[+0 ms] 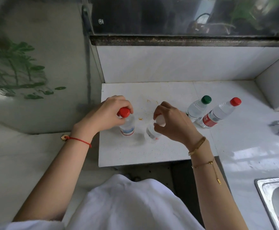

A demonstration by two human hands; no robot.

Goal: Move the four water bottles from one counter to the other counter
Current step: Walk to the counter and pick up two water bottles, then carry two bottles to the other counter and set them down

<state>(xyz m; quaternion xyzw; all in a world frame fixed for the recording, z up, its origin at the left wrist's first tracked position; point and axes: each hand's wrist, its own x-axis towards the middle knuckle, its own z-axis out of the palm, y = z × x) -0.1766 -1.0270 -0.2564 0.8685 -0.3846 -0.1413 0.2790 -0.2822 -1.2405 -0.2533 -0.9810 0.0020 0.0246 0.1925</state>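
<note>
White tiled counter (152, 151) at centre w/ white backsplash (176, 63) at 12 o'clock, dark window (185, 15) above. Steel sink (264, 193) at 4 o'clock. Grey wall, leaf pattern (16, 67), at 10.

Bare forearms, short white sleeves, white top (132, 205) filling the lower middle. On the left wrist, a thin red cord bracelet (79, 139) with a small gold-coloured bead. On the right wrist, a flat gold bangle (197, 145); further up the forearm, a fine gold chain (203, 164) with a small hanging pendant.
</note>
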